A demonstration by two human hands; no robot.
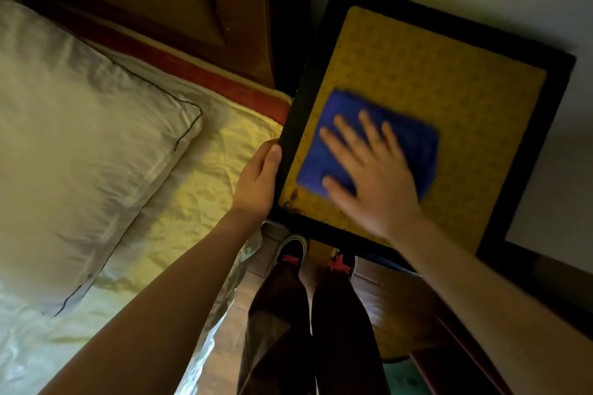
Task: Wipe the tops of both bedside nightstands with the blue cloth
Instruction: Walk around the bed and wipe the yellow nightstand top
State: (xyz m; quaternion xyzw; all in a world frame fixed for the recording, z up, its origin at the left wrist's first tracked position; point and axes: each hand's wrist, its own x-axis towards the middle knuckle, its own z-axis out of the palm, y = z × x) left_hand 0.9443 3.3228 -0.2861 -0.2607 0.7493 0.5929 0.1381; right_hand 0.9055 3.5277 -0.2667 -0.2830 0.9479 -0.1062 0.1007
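— Where's the blue cloth (382, 138) right now?

— Flat on the nightstand (321, 51), on the yellow patterned top (433, 74). The right hand (375, 170) lies on it, palm down, fingers (346, 128) spread wide and pressing on the fabric. The cloth sticks out beyond the fingertips toward the wall and out past the thumb toward the bed; the hand and cloth are blurred.

— And the other hand?

— The left hand (256, 183) grips the dark frame at the corner of the surface nearest the bed. Its thumb lies along the top edge, the other fingers curl under the rim where I can't see them, so it's closed on the frame.

— What's left of those fingers?

— The bed (199, 170), just beside the nightstand, with a pale yellow sheet and a white pillow (80, 144) further out. Beyond the fingers, the wooden headboard (160, 3).

— Below the hands?

— The person's dark trousers and two dark shoes (293, 250) with red laces, toes right at the front edge of the nightstand, on a wooden floor (385, 285).
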